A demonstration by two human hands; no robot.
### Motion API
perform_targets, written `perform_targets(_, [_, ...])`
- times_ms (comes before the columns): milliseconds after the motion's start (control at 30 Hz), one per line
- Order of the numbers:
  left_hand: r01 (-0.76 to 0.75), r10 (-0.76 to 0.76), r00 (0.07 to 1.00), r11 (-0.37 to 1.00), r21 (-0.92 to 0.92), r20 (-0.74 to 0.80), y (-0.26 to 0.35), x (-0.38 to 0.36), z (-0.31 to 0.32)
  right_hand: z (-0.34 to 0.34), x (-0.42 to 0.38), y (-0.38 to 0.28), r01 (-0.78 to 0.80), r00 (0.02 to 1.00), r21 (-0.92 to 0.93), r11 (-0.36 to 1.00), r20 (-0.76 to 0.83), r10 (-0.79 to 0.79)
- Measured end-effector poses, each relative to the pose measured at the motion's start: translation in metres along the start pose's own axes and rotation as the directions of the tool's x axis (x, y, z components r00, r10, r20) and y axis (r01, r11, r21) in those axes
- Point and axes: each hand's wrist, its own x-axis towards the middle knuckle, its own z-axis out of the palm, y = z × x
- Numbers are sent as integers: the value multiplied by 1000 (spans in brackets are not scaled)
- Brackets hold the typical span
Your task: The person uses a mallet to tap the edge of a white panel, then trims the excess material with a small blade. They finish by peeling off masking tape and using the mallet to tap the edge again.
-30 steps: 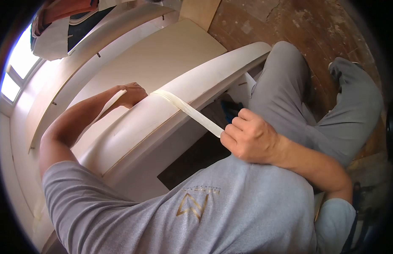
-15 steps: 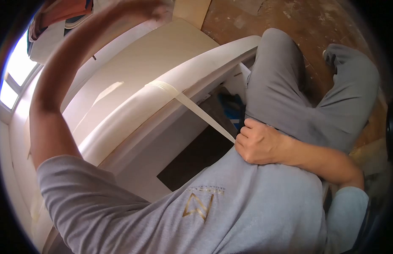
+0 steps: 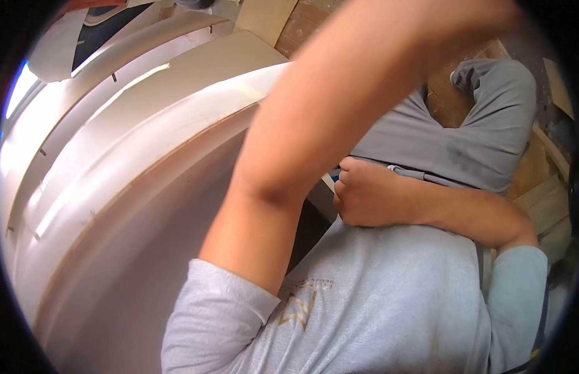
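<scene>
My right hand (image 3: 368, 193) is a closed fist at my waist, against the grey shirt. A short piece of a pale strip (image 3: 328, 181) shows between this fist and my left forearm; the forearm hides the rest. My left arm crosses the middle of the view, over the curved white panel's edge. My left hand (image 3: 498, 19) is smeared by motion at the dark upper right rim, and its fingers cannot be made out. The long curved white panel (image 3: 158, 134) with a brown lower edge runs beside my body on the left.
Behind the panel are further curved pale panels (image 3: 83, 106) with small dark pegs. A tan board (image 3: 264, 19) lies at the top on a brown floor (image 3: 305, 28). My legs in grey trousers (image 3: 495, 124) are bent at the upper right. Wooden pieces (image 3: 542, 206) lie at the far right.
My left arm has swung from the far left across to the upper right. It now covers much of the pale strip's earlier path. My right fist has stayed at the waist, slightly higher in view.
</scene>
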Motion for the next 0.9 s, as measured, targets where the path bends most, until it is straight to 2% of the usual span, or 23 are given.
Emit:
perform_targets(67, [73, -88, 992, 984, -162, -87, 43, -64, -10, 3, 3, -6, -5, 999, -21, 1000, 36, 5])
perform_targets(100, [95, -129, 983, 966, -242, -130, 62, -95, -13, 3, 4, -11, -44, 999, -47, 998, -6, 44])
perform_targets(167, [213, -299, 943, 881, -423, -148, 91, -168, -15, 17, 3, -17, -87, 996, -84, 993, -40, 84])
perform_targets(233, [322, -458, 878, 781, -536, -139, 109, -233, -15, 43, 6, -16, -174, 922, 171, 970, -317, 222])
perform_targets(267, [369, -535, 833, 726, -580, -139, 113, -269, -17, 30, 10, -16, -160, 944, 109, 981, -273, 185])
perform_targets(300, [440, -641, 754, 653, -616, -141, 123, -295, -19, 17, 12, -10, -15, 972, -73, 997, -234, -2])
perform_targets(367, [607, -860, 511, 363, -707, -3, 141, -341, -28, 9, 20, -14, -90, 975, -32, 995, -208, 81])
perform_targets(433, [582, -953, 296, 130, -802, 60, 150, -392, -3, 17, 23, -19, -75, 974, -27, 997, -217, 67])
perform_targets(467, [575, -952, 300, 135, -807, 55, 150, -400, 4, 20, 30, -17, -59, 971, -17, 998, -232, 53])
perform_targets(533, [567, -980, 176, 26, -823, 90, 154, -407, 18, 23, 42, -18, -58, 970, -29, 998, -239, 50])
perform_targets(633, [600, -977, 204, 76, -796, 61, 160, -402, 22, 33, 54, -20, -48, 968, -24, 999, -248, 41])
perform_targets(667, [702, -975, 219, 130, -700, 39, 169, -388, 18, 39, 49, -23, -42, 966, -17, 999, -254, 36])
perform_targets(700, [700, -974, 222, 133, -702, 37, 171, -387, 17, 42, 51, -22, -43, 967, -21, 999, -253, 36])
perform_targets(767, [822, -962, 271, 254, -509, -43, 174, -388, 16, 45, 55, -22, -35, 947, -107, 994, -320, -1])
perform_targets(900, [827, -974, 218, 218, -518, -62, 182, -398, 12, 52, 65, -28, -53, 947, -128, 990, -321, 9])
